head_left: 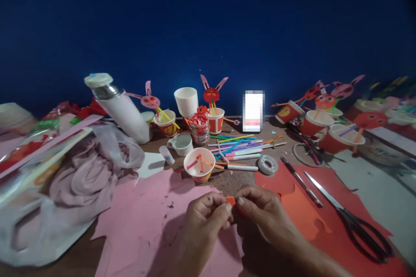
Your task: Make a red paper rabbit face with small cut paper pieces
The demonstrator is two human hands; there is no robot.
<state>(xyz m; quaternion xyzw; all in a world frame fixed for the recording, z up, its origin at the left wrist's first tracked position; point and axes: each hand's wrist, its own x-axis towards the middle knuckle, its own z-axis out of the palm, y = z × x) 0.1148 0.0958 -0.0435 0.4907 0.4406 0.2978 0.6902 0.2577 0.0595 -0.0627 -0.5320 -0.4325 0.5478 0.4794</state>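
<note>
- Hands meet at lower centre: left hand (208, 216) and right hand (260, 212) both pinch one small orange paper piece (230, 201).
- Pink paper sheet (146, 212) lies beneath; paper cup (199, 164) sits just above.

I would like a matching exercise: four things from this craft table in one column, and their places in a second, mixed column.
Things:
1. scissors
2. tape roll
3. small orange piece
4. white bottle

Places:
A. leaning, back left
B. on the red paper, right
C. pinched between both hands
D. right of the pens

Pairs: 1-B, 2-D, 3-C, 4-A
</note>
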